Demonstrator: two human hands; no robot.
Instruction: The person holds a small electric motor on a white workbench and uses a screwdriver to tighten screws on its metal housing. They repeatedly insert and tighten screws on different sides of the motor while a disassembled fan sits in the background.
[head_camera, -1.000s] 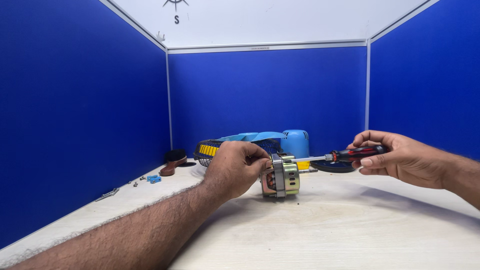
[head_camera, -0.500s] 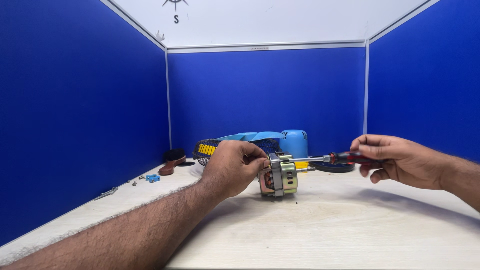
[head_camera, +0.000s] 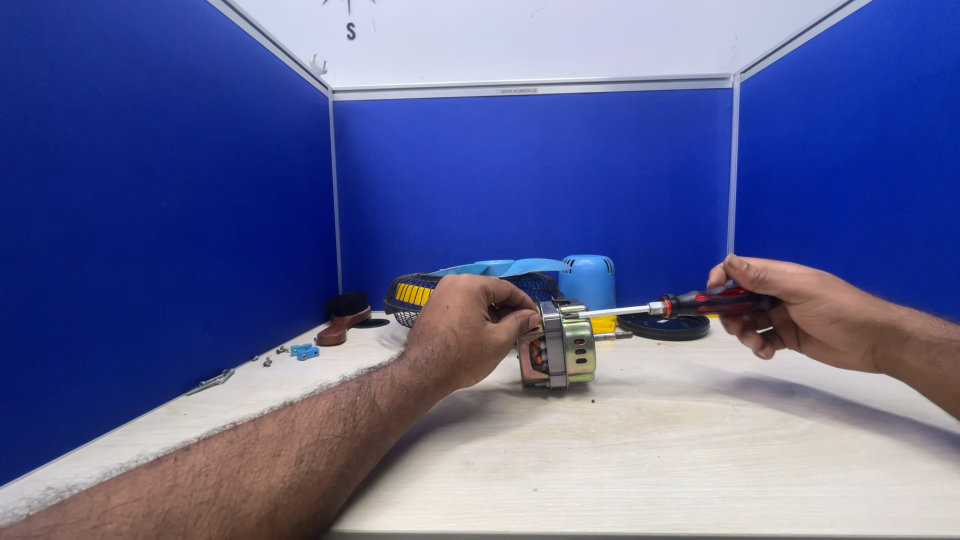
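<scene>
While the left hand (head_camera: 470, 335) is closed around the back end of a small electric motor (head_camera: 560, 347), the motor stands on the pale table (head_camera: 640, 470) near its middle; the fingers wrap the metal housing from the side at 9 o'clock, clamped firmly on it. The right hand (head_camera: 810, 310) is at 3 o'clock from the motor, well apart from it; its fingers are pressed together on the red and black handle of a screwdriver (head_camera: 690, 304). The shaft of the screwdriver lies almost level and its tip meets the upper edge of the motor; I cannot tell which screw it touches.

Behind the motor, at 12 o'clock, there is a light blue motor cover (head_camera: 588, 280) and a blue fan blade (head_camera: 500, 268); just beside them, toward 11 o'clock, lies a black wire fan guard (head_camera: 415, 297) with a yellow strip. A dark round disc (head_camera: 665, 326) rests at 1 o'clock, under the screwdriver shaft. Far at 9 o'clock, near the blue wall, lie a brown brush (head_camera: 343, 322), a small blue clip (head_camera: 303, 351) and some loose screws (head_camera: 212, 380).
</scene>
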